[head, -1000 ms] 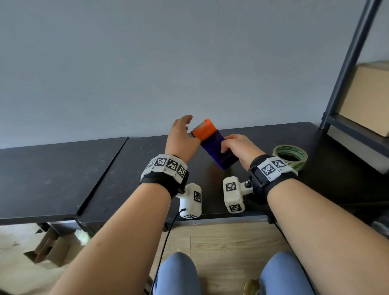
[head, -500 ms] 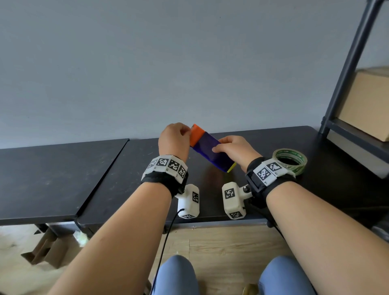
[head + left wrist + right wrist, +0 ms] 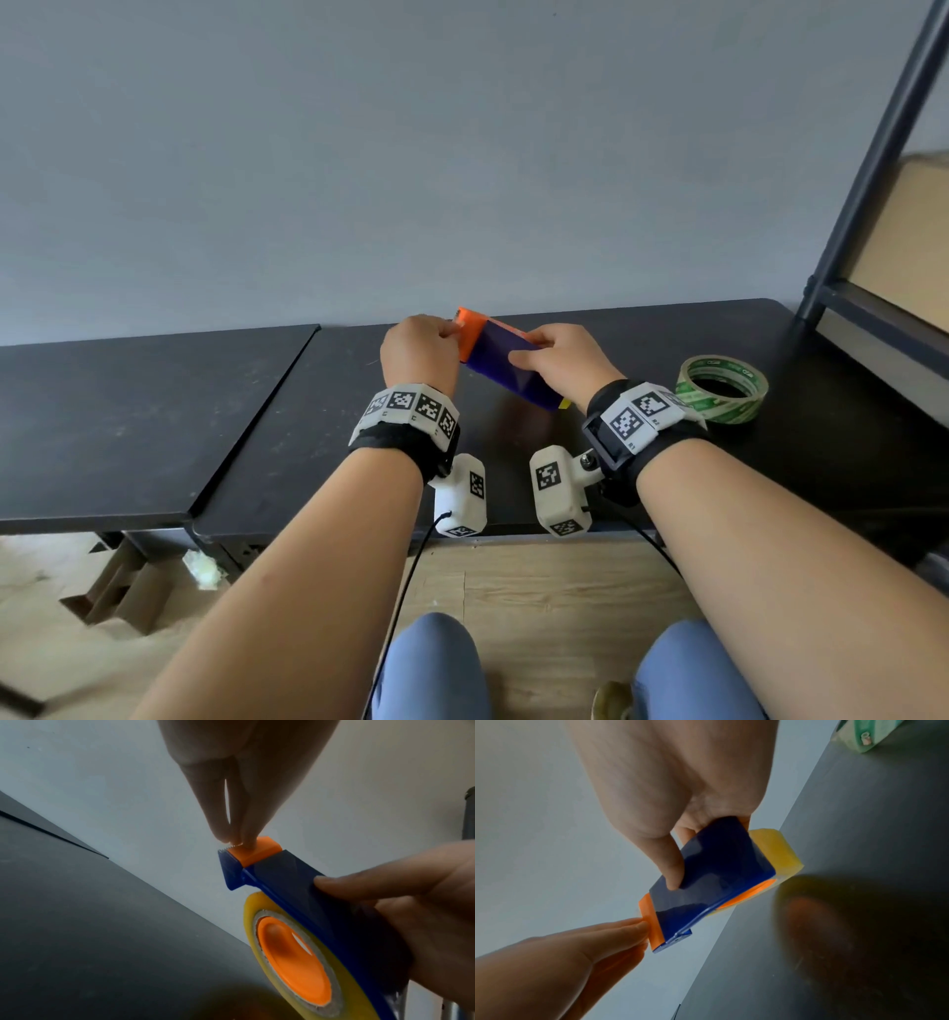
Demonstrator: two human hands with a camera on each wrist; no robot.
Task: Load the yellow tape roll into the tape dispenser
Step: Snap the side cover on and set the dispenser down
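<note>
Since the earlier frames, the left hand (image 3: 421,349) has closed from a spread pose beside the orange cap to a fingertip contact on it, and the tape dispenser (image 3: 506,367) has tilted flatter and risen slightly toward the wall. Both hands hold the dispenser in the air above the black table (image 3: 616,329).

Right hand (image 3: 557,360): grasping the blue dispenser body, thumb laid across its flat top, fingers wrapped beneath it, as the right wrist view confirms.

Left hand: two fingertips (image 3: 246,835) pressed together at the orange cap (image 3: 259,850), beside the serrated cutter edge (image 3: 227,851). Whether they pinch a tape end there cannot be determined.

Yellow tape roll (image 3: 259,908): seated in the dispenser on the orange hub (image 3: 293,961), its rim protruding below the blue body. In the head view only a small yellow corner shows at the lower right end of the dispenser.

Other items: a green-printed tape roll (image 3: 721,388) lies flat on the table, near the right wrist and apart from the dispenser. A dark metal shelf frame (image 3: 873,154) stands at the right with a cardboard box (image 3: 904,231) on it. Tracking bands with printed markers sit on both wrists.
</note>
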